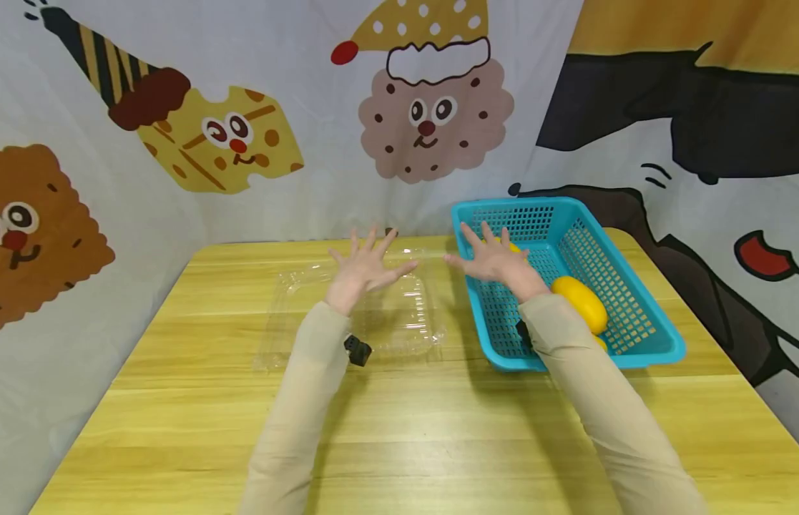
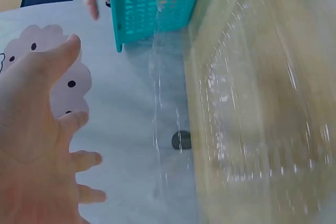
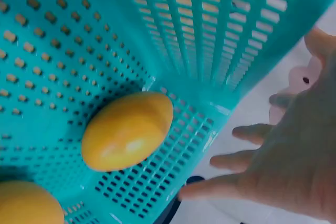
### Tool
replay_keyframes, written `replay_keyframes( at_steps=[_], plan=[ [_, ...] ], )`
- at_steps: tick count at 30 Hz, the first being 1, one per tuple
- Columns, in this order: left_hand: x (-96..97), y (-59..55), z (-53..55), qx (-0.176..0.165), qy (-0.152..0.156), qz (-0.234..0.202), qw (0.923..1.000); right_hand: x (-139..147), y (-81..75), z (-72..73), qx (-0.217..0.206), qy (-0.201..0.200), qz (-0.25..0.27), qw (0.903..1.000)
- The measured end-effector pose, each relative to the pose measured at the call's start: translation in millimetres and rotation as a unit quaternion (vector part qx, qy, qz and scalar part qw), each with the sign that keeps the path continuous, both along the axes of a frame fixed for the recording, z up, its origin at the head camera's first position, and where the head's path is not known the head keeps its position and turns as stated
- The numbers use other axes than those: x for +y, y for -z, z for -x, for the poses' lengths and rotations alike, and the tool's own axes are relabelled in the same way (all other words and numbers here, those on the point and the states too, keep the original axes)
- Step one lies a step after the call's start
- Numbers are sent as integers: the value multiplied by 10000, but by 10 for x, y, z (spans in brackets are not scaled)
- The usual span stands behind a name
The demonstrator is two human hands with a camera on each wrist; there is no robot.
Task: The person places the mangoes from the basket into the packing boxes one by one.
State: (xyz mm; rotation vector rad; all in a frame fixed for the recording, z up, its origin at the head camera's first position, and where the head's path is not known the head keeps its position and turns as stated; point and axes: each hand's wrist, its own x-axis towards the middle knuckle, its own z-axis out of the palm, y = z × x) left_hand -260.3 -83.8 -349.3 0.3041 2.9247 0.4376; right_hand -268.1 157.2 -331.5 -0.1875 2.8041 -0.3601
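Observation:
My left hand (image 1: 367, 270) hovers with fingers spread over a clear plastic clamshell container (image 1: 412, 315), which lies with its lid raised on the table. Nothing is in that hand. The right hand (image 1: 496, 261), also spread and holding nothing, is above the left side of a blue plastic basket (image 1: 657, 343). Inside the basket are yellow mangoes (image 1: 581, 304); one is partly hidden behind the right hand and another behind the sleeve. In the right wrist view, a mango (image 3: 128, 132) rests in a basket corner, with a second mango (image 3: 31, 203) at the lower left.
Both items stand on a wooden table (image 1: 405, 429), the basket to the right of the container. Behind the table hangs a white cloth (image 1: 322, 164) printed with cartoon figures. A small black device (image 1: 357, 350) is at the left wrist.

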Motion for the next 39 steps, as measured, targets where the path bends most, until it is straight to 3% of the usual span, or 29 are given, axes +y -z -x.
replay_keyframes(
  at_steps=[7,13,20,27,34,39],
  plan=[
    [-211,-5,-151,-395,164,147,9990,281,-17,176,619,-432,513,9958],
    [-385,15,-301,-484,124,103,9987,519,145,309,499,-433,364,9972],
    [-533,112,-433,-458,-44,12,9989,645,321,354,142,-245,207,9994],
    [-598,179,-483,-313,-102,81,9994,621,368,390,-115,-330,65,9994],
    [-609,201,-482,-306,-87,177,9993,553,377,400,-102,-418,-304,9986],
    [-606,221,-473,-286,-61,187,9994,505,376,386,-150,-494,-290,9982]
  ],
)
